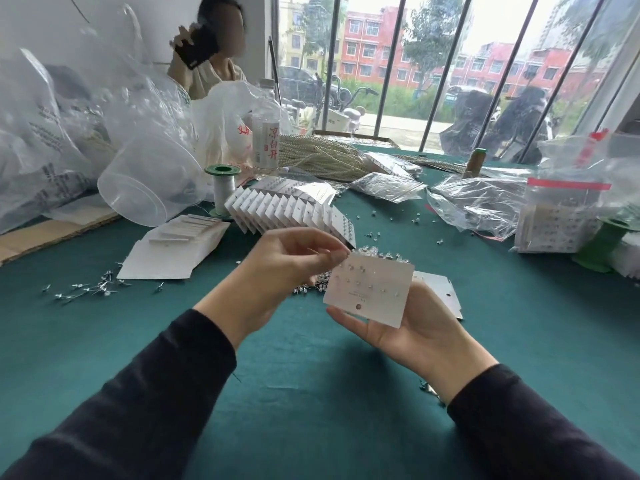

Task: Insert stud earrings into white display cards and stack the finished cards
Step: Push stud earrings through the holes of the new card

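Right hand [412, 329] fingers hidden behind card [370, 294], stud [346, 254] in left hand [280, 271] pinch too small to resolve, card print unreadable, stud pile [381, 252] partly covered by card, bags [31, 161] and spool [604, 244] cut by frame edges

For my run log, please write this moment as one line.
step: filling card | right hand: holds white card | left hand: pinches at card's top corner, contents unclear | finished cards: fanned behind

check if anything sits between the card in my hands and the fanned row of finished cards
Nothing tall. Only loose studs on the cloth lie between the card and the fanned row; the left hand pinches the card's top corner on that side.
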### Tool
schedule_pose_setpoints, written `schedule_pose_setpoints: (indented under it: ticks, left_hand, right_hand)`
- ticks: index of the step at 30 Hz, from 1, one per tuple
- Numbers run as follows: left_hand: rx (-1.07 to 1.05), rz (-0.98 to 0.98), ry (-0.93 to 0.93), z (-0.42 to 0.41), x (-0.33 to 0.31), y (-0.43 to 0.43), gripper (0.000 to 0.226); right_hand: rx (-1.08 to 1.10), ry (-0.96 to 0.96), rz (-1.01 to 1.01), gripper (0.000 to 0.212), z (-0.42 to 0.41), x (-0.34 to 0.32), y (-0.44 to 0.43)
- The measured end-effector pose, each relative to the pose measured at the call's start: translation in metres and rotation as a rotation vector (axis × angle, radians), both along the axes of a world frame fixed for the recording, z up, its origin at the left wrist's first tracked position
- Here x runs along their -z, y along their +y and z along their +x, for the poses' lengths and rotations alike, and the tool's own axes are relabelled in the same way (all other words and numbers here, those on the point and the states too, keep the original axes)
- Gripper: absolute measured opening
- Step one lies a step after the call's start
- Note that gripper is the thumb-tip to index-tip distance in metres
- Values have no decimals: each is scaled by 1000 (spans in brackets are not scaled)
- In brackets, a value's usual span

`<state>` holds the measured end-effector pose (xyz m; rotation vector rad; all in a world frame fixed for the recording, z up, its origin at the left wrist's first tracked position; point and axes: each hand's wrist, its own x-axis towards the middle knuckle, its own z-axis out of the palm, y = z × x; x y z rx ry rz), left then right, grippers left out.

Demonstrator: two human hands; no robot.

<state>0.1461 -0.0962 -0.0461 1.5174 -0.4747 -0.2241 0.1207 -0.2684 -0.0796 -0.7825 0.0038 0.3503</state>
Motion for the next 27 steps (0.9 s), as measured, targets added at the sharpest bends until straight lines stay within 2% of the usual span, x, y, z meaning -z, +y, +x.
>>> schedule_pose_setpoints:
  ticks: [10, 18, 23, 27]
  left_hand:
    - [-18, 66, -64, -5, 10, -16, 5]
    - [-108, 90, -115, -1, 19, -20, 13]
    - [-161, 76, -152, -1, 23, -23, 11]
    - [-144, 37, -34, -2, 25, -28, 9]
  right_hand:
    - [-39, -21, -19, 26, 0, 3, 6]
    - [2, -56, -126, 23, 0, 2, 13]
    - [166, -115, -309, 23, 0, 3, 10]
    - [402, -152, -493, 14, 1, 5, 15]
